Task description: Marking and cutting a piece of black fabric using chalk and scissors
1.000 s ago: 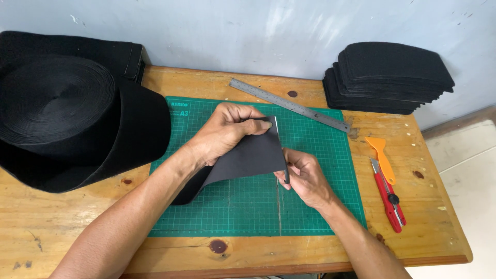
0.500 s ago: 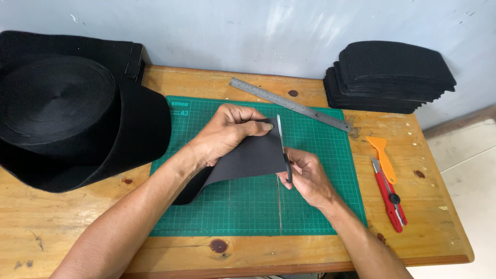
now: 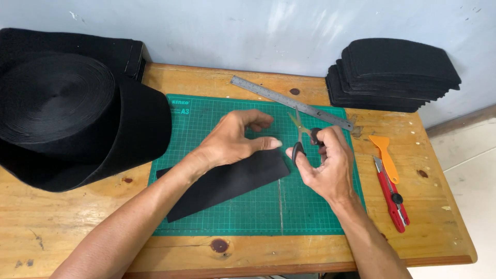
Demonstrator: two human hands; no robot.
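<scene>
Left of the left hand (image 3: 235,142): the big black roll (image 3: 67,124) overhangs the green cutting mat (image 3: 310,217), blocking that side.
Beyond both hands: the steel ruler (image 3: 289,102) lies slantwise; bare wood behind it up to the wall.
Right of the right hand (image 3: 325,165): orange scraper (image 3: 385,157) and red utility knife (image 3: 393,199), seemingly just apart.
Far right, beyond: stacked black pieces (image 3: 395,75).
Nearer than the hands: open mat, then bare table edge.
</scene>
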